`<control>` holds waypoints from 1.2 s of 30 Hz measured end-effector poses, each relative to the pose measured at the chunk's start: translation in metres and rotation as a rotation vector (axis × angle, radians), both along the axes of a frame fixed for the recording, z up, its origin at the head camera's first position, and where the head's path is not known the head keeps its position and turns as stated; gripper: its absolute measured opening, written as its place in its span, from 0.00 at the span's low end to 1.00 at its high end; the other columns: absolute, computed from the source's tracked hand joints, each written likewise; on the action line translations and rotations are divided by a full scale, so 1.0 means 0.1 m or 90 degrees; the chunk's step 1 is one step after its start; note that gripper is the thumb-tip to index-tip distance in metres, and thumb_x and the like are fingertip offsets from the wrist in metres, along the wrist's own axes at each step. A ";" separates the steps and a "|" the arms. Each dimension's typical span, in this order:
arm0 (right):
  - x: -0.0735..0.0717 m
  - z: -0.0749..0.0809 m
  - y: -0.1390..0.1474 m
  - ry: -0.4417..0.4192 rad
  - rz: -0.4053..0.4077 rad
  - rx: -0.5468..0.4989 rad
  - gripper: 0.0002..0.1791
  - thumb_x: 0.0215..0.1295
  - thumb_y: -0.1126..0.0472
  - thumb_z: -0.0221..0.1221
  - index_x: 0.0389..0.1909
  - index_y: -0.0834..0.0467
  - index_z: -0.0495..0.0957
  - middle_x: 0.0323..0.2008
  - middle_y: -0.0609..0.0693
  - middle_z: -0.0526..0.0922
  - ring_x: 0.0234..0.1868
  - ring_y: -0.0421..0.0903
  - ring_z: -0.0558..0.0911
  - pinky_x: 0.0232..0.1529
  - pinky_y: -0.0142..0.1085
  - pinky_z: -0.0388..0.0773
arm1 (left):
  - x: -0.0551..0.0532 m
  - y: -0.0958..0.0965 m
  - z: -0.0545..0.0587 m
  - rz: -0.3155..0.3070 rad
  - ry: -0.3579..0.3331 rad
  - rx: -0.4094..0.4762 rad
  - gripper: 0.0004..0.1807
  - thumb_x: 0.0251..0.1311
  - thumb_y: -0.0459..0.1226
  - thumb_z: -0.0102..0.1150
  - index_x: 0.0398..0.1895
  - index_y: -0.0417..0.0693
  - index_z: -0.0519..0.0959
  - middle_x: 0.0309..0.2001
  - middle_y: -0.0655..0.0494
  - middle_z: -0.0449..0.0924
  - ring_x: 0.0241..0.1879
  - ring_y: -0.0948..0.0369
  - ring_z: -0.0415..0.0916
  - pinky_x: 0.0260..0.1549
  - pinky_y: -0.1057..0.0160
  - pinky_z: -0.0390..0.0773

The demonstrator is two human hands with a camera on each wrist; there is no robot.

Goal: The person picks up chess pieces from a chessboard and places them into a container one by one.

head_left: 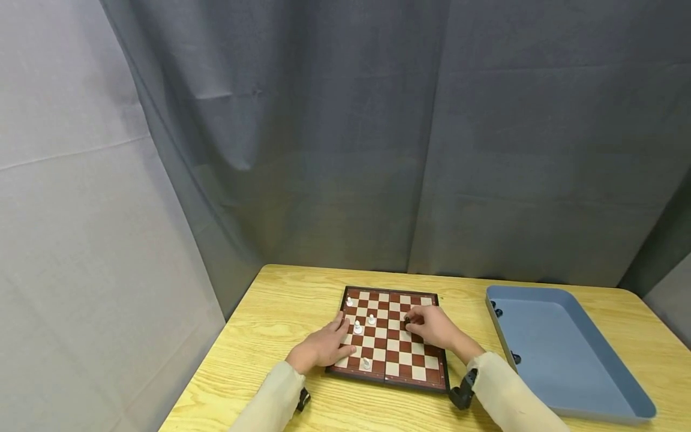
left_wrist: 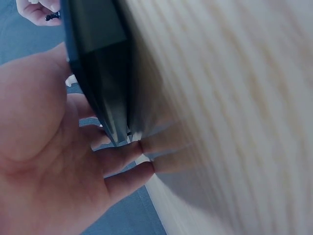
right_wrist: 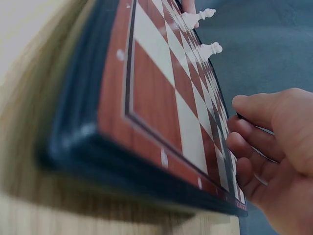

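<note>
A red and cream chessboard (head_left: 396, 370) with a black rim lies unfolded on the table. My right hand (head_left: 435, 327) pinches a small black chess piece (left_wrist: 53, 16) between thumb and fingers, over the right half of the board. Along the board's left edge rests my left hand (head_left: 324, 344), fingers extended. In the left wrist view two of its fingertips (left_wrist: 142, 169) reach down to the tabletop beside the rim. Several white chess pieces stand on the left half, among them a white pawn (head_left: 358, 327) near my left fingers and another white piece (head_left: 366, 363) close to the near edge.
A blue-grey tray (head_left: 583, 354) sits to the right of the board. Black chess pieces (head_left: 516, 358) lie inside along its left wall. Grey curtains (head_left: 351, 150) hang behind the wooden table (head_left: 302, 294) and on its left side.
</note>
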State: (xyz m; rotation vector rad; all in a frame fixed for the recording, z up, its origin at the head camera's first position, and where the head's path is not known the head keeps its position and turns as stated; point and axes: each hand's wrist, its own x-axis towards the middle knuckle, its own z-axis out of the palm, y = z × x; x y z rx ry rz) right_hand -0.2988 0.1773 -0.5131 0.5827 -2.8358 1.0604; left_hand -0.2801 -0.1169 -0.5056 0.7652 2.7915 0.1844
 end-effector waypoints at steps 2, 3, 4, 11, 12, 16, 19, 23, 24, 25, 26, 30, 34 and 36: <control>0.04 0.02 0.04 0.013 0.014 0.002 0.08 0.61 0.64 0.62 0.40 0.61 0.82 0.32 0.45 0.81 0.33 0.41 0.79 0.33 0.36 0.77 | 0.00 0.01 0.00 -0.002 0.003 0.000 0.40 0.69 0.58 0.41 0.75 0.44 0.49 0.75 0.45 0.38 0.71 0.52 0.48 0.58 0.55 0.67; 0.06 0.03 0.06 0.018 0.019 0.004 0.08 0.61 0.64 0.62 0.40 0.61 0.82 0.32 0.45 0.81 0.33 0.41 0.79 0.33 0.36 0.77 | 0.00 0.01 0.00 -0.003 0.005 0.000 0.40 0.69 0.58 0.41 0.75 0.43 0.49 0.75 0.45 0.38 0.71 0.52 0.49 0.58 0.55 0.67; 0.08 0.04 0.08 0.023 0.024 0.005 0.08 0.61 0.64 0.62 0.40 0.61 0.82 0.32 0.45 0.81 0.33 0.41 0.79 0.33 0.36 0.77 | 0.00 0.02 0.00 -0.004 0.005 0.001 0.40 0.69 0.58 0.41 0.75 0.43 0.49 0.75 0.45 0.38 0.71 0.52 0.49 0.58 0.55 0.67; 0.18 0.07 0.21 0.007 0.032 0.002 0.11 0.62 0.64 0.62 0.44 0.63 0.82 0.36 0.49 0.82 0.35 0.42 0.79 0.33 0.36 0.77 | 0.00 0.03 0.02 0.001 0.001 -0.003 0.40 0.68 0.58 0.40 0.75 0.44 0.48 0.75 0.46 0.37 0.71 0.52 0.49 0.58 0.55 0.67; 0.19 0.07 0.23 0.004 0.032 0.001 0.12 0.62 0.64 0.62 0.45 0.63 0.81 0.37 0.49 0.82 0.35 0.43 0.79 0.33 0.36 0.77 | 0.00 0.03 0.02 0.002 -0.001 -0.005 0.40 0.68 0.58 0.40 0.75 0.44 0.48 0.75 0.46 0.37 0.71 0.52 0.49 0.58 0.55 0.68; 0.24 0.09 0.31 0.004 0.023 -0.009 0.12 0.61 0.63 0.62 0.44 0.63 0.82 0.37 0.50 0.82 0.36 0.44 0.80 0.33 0.35 0.77 | -0.01 0.03 0.02 0.003 -0.005 -0.006 0.40 0.69 0.58 0.40 0.75 0.45 0.48 0.75 0.46 0.37 0.71 0.52 0.48 0.58 0.56 0.68; 0.26 0.10 0.37 0.008 0.012 -0.017 0.10 0.61 0.63 0.63 0.43 0.62 0.82 0.35 0.48 0.82 0.34 0.43 0.79 0.31 0.35 0.77 | -0.01 0.03 0.01 0.003 -0.006 -0.004 0.40 0.69 0.58 0.40 0.75 0.44 0.48 0.75 0.46 0.37 0.71 0.52 0.48 0.58 0.55 0.67; 0.28 0.10 0.44 0.007 -0.002 -0.021 0.09 0.60 0.63 0.63 0.41 0.60 0.83 0.32 0.45 0.81 0.32 0.41 0.78 0.31 0.34 0.76 | -0.01 0.04 0.01 0.002 -0.005 -0.002 0.40 0.69 0.57 0.41 0.75 0.44 0.48 0.75 0.46 0.37 0.71 0.52 0.48 0.58 0.55 0.67; 0.29 0.10 0.46 0.005 -0.007 -0.025 0.09 0.60 0.63 0.63 0.41 0.60 0.83 0.31 0.44 0.81 0.32 0.41 0.78 0.31 0.34 0.76 | -0.01 0.04 0.01 0.002 -0.005 -0.002 0.40 0.69 0.57 0.41 0.75 0.44 0.48 0.75 0.46 0.37 0.71 0.52 0.48 0.59 0.55 0.67; 0.30 0.09 0.47 0.001 -0.011 -0.028 0.09 0.60 0.63 0.63 0.41 0.61 0.83 0.32 0.45 0.81 0.32 0.41 0.78 0.31 0.34 0.77 | -0.01 0.04 0.00 0.002 -0.005 -0.002 0.40 0.69 0.57 0.40 0.75 0.44 0.47 0.75 0.46 0.37 0.71 0.52 0.48 0.59 0.55 0.67; 0.30 0.08 0.49 -0.003 -0.016 -0.029 0.10 0.60 0.63 0.63 0.41 0.61 0.83 0.32 0.44 0.81 0.33 0.41 0.78 0.32 0.34 0.77 | -0.01 0.03 0.00 0.002 -0.007 -0.001 0.40 0.69 0.57 0.40 0.75 0.44 0.47 0.75 0.46 0.36 0.71 0.52 0.48 0.59 0.55 0.66; 0.32 0.06 0.56 -0.012 -0.020 -0.033 0.11 0.62 0.62 0.63 0.44 0.62 0.82 0.33 0.45 0.81 0.34 0.42 0.79 0.32 0.34 0.77 | -0.02 0.03 0.00 0.001 -0.009 -0.001 0.40 0.69 0.57 0.40 0.75 0.44 0.47 0.75 0.46 0.36 0.71 0.52 0.48 0.60 0.55 0.66; 0.33 0.06 0.64 -0.020 -0.024 -0.041 0.10 0.62 0.62 0.62 0.43 0.61 0.82 0.32 0.44 0.81 0.34 0.42 0.78 0.32 0.34 0.76 | -0.03 0.03 0.00 0.002 -0.010 -0.002 0.40 0.69 0.57 0.40 0.75 0.44 0.47 0.75 0.46 0.36 0.71 0.52 0.48 0.59 0.55 0.67; 0.34 0.06 0.69 -0.025 -0.025 -0.048 0.10 0.63 0.62 0.62 0.43 0.61 0.82 0.31 0.44 0.80 0.33 0.42 0.78 0.31 0.34 0.76 | -0.03 0.02 -0.01 0.003 -0.009 -0.001 0.40 0.69 0.57 0.40 0.75 0.44 0.47 0.75 0.46 0.36 0.71 0.52 0.48 0.58 0.55 0.67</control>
